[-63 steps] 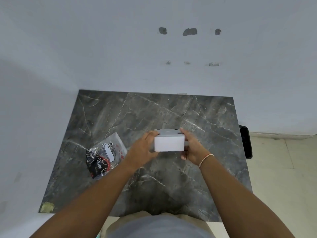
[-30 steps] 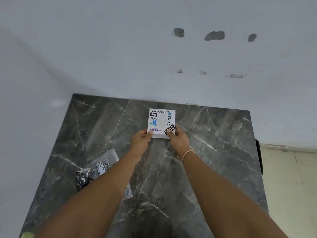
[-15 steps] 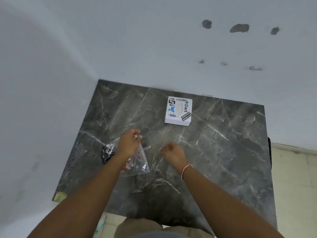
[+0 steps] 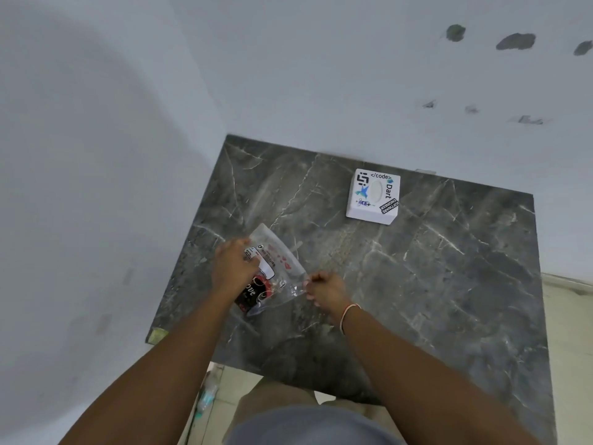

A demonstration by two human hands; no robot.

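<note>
Early stage: bag (image 4: 283, 268) lies on worktop (image 4: 449, 284) under left hand (image 4: 236, 271), which grips its edge, right hand (image 4: 324, 289) pinching the corner beside it; bag looks unopened, box (image 4: 373, 195) sits well beyond both hands.

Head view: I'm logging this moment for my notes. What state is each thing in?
plastic pouch: lying on the table, held by both hands; seal unclear.
white box: flat on the table, stickers up, untouched.
left hand: grips the pouch's left edge.
right hand: pinches the pouch's right corner.
</note>
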